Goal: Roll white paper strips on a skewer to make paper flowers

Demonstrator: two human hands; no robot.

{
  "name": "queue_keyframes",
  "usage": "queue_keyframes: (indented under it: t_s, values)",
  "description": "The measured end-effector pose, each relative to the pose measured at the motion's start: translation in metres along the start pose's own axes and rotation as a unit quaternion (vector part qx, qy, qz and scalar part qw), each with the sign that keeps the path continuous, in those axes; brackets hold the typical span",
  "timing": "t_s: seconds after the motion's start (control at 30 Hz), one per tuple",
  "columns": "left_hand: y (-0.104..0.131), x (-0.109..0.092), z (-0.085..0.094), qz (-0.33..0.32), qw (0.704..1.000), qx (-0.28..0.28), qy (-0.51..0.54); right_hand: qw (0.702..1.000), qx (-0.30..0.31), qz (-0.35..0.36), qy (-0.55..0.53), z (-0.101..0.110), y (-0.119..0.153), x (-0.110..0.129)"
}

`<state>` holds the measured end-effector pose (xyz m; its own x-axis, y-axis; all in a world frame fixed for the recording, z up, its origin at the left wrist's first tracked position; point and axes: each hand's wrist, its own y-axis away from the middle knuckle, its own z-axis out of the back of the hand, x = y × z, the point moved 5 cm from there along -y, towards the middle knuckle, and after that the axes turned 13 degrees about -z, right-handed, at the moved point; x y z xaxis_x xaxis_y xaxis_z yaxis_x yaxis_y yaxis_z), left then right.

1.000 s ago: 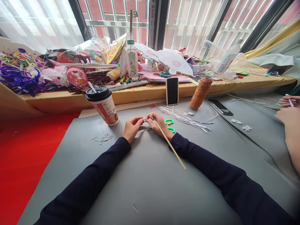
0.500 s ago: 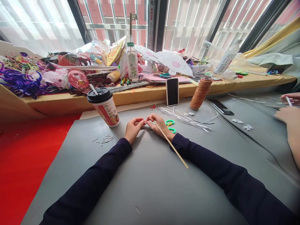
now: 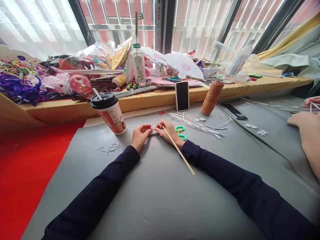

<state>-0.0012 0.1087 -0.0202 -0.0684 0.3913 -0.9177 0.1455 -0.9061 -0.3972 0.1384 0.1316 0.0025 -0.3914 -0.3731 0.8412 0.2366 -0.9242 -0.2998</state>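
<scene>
A small white flower shows between my hands above the grey tabletop. My left hand is closed, pinching the flower's left side with thumb and fingers. My right hand is closed too; its fingertips touch the flower's right side, while a thin flat wooden stick is held in it and slants down toward me. Just past my right hand lie scissors with green handles, their blades mostly hidden. White cord strips lie beyond them, with white flowers alongside.
Left of my hands stand a lidded paper cup and white cord scraps. A phone and a brown twine spool stand at the back. Another phone lies rightward, near a co-worker's hand. Craft materials crowd the ledge.
The white flower between my fingertips shows more plainly now, with my fingertips slightly farther apart. The stick's free end has shifted a little up and left. The whole view has shifted slightly.
</scene>
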Motion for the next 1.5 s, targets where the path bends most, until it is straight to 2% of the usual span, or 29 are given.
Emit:
queue_keyframes:
  t_s: [0.2,0.37,0.57,0.7,0.8,1.0,1.17,1.5]
  values:
    - [0.001,0.001,-0.005,0.001,0.999,0.038,-0.014,0.999,-0.011,0.032,0.017,0.002,0.002,0.005]
    - [0.000,0.006,-0.006,-0.002,0.999,0.040,-0.011,0.998,-0.010,0.052,0.039,0.001,0.004,0.008]
    - [0.003,-0.002,-0.004,-0.017,0.995,0.028,-0.095,0.995,-0.020,0.082,0.060,0.000,0.006,0.011]
    - [0.006,-0.009,-0.007,-0.012,0.989,0.059,-0.132,0.991,-0.029,0.103,0.080,0.000,0.007,0.014]
    - [0.007,-0.013,-0.008,-0.038,0.983,0.073,-0.164,0.990,-0.020,0.108,0.085,-0.002,0.008,0.015]
    - [0.005,-0.022,-0.008,-0.139,0.950,0.052,-0.275,0.991,-0.008,0.097,0.093,-0.005,0.009,0.013]
    - [0.005,-0.017,-0.011,-0.138,0.933,0.100,-0.318,0.989,0.013,0.099,0.113,-0.007,0.011,0.013]
    - [0.001,-0.010,-0.005,-0.081,0.972,0.074,-0.208,0.986,0.021,0.113,0.120,-0.009,0.009,0.013]
